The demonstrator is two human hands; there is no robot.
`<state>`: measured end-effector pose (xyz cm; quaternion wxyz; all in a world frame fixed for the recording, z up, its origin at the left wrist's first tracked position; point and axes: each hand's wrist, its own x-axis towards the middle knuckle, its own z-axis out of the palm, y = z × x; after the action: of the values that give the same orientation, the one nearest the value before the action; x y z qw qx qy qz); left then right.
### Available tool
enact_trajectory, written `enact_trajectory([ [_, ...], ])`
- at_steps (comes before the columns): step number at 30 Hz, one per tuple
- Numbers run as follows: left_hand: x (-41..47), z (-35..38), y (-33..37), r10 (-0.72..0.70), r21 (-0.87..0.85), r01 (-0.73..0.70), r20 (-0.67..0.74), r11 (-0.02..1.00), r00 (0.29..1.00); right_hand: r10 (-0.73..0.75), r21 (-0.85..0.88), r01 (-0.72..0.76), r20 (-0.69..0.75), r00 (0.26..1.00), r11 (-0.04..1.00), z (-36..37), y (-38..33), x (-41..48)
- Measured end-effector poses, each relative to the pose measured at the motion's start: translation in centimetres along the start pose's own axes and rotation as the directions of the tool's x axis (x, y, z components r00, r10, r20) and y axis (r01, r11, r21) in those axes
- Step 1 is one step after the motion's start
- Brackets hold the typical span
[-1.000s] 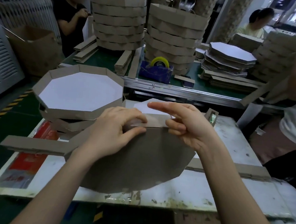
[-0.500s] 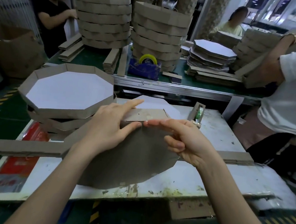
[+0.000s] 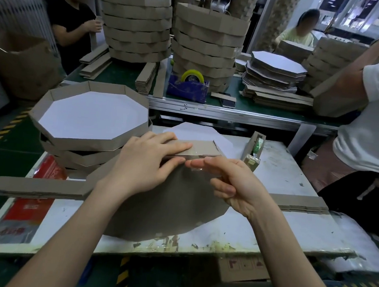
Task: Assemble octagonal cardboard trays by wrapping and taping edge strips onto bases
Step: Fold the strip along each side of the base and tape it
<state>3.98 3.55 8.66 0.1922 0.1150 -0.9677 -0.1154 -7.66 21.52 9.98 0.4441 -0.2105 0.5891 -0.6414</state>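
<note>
Head view: base (image 3: 168, 204) tilted up on table (image 3: 279, 230), brown side showing
Left hand (image 3: 146, 162): pinches edge strip (image 3: 197, 147) onto the base's top edge, so the fold sits flush
Right hand (image 3: 233, 182): grasps nothing, forefinger pressing the seam, likely bedding tape
Tape dispenser (image 3: 254, 152): just beside, for easy reach

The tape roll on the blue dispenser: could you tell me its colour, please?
Yellow; the tape roll shows best in the head view.
</note>
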Motion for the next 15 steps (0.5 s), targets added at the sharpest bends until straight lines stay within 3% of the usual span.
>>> enact_trajectory([
  [6, 0.4, 0.2, 0.1, 0.007, 0.074, -0.010, 0.047, 0.997, 0.999, 0.053, 0.074, -0.054, 0.015, 0.998, 0.996, -0.3, 2.0, 1.4],
  [9, 0.6, 0.1, 0.2, -0.002, 0.028, 0.001, 0.061, 1.000, 0.998, 0.025, 0.078, -0.026, 0.017, 1.000, 0.997, -0.3, 2.6, 2.0],
  [15, 2.1, 0.3, 1.7, -0.111, -0.068, 0.107, -0.060, 0.992, 0.992, -0.023, 0.074, 0.024, -0.014, 1.000, 0.997, -0.1, 2.9, 2.7],
])
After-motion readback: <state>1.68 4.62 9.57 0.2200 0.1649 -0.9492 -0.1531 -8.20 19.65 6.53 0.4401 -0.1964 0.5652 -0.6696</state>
